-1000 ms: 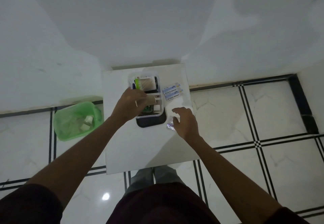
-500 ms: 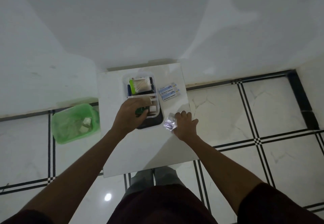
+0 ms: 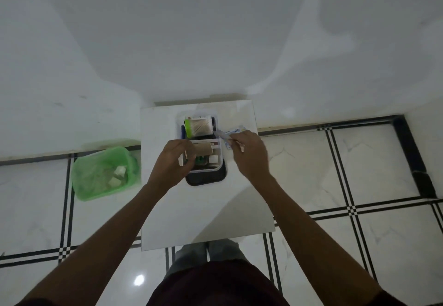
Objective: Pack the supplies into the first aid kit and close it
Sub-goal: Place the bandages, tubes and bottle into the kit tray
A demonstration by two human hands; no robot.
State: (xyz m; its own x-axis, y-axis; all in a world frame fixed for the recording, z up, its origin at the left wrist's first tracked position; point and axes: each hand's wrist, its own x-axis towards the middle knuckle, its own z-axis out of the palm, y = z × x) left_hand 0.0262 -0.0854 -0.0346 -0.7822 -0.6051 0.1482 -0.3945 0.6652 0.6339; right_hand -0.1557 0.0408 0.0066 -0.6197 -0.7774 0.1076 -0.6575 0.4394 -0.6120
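Fingers point(image 3: 236, 141) of the right hand point(image 3: 249, 154) pinch a small packet point(image 3: 221, 134), and the open kit point(image 3: 201, 145) lies just left of them; the left hand point(image 3: 171, 161) grips a tan roll point(image 3: 203, 149) over the kit.

Left hand point(image 3: 173, 161) curled, right hand point(image 3: 249, 154) pinching.

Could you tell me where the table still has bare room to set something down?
Bare: the table's near half, below the kit; also the strip along its left edge. Crowded: around the kit, under the left hand and right hand.
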